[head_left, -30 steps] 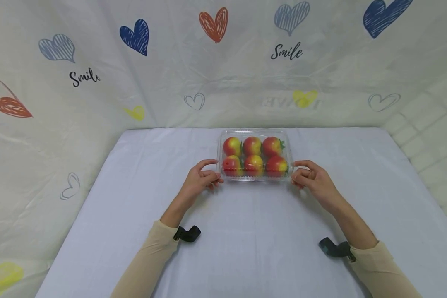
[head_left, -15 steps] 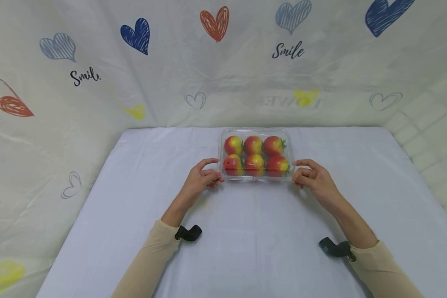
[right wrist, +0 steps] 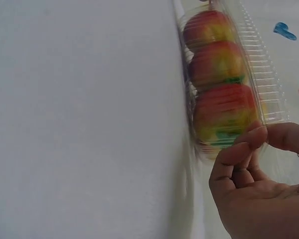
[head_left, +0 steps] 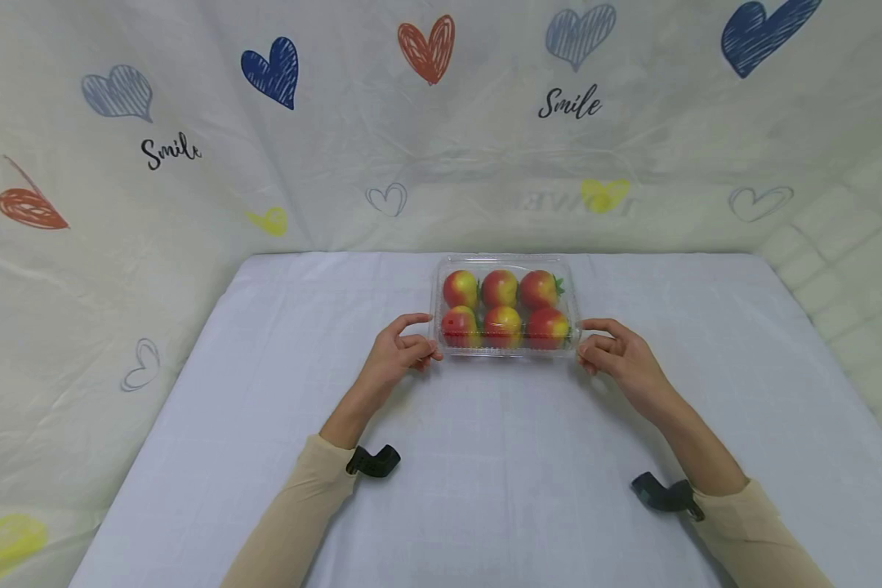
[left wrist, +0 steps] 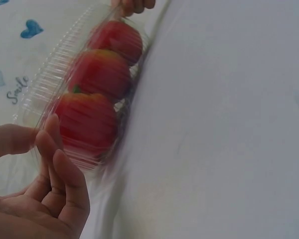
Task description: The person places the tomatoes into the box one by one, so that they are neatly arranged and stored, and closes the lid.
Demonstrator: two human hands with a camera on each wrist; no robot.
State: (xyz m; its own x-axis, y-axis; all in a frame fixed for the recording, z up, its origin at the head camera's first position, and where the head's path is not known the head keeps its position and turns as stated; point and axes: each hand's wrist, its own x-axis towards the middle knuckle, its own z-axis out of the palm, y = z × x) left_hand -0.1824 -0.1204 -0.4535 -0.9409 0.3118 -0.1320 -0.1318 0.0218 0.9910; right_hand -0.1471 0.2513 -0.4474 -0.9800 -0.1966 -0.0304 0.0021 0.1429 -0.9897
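Note:
A clear plastic clamshell box (head_left: 510, 354) sits near the far edge of the table, seen from above in the head view. Through its plastic show several round red-and-yellow fruits (head_left: 499, 288) with green leaf bits, in two rows. At the box's left end, my left hand (head_left: 393, 355) pinches the front corner rim between thumb and fingers. My right hand (head_left: 621, 359) grips the opposite end the same way. Both wrist views show the ribbed side of the box and the thumb (left wrist: 12, 140) (right wrist: 288, 137) against its rim. The undersides of the fruits are hidden.
A white cloth covers the table (head_left: 485, 474). Behind it hangs a pale sheet (head_left: 323, 147) printed with hearts and "Smile" lettering. Black wrist cameras (head_left: 375, 461) are strapped by the beige sleeves (head_left: 294, 510).

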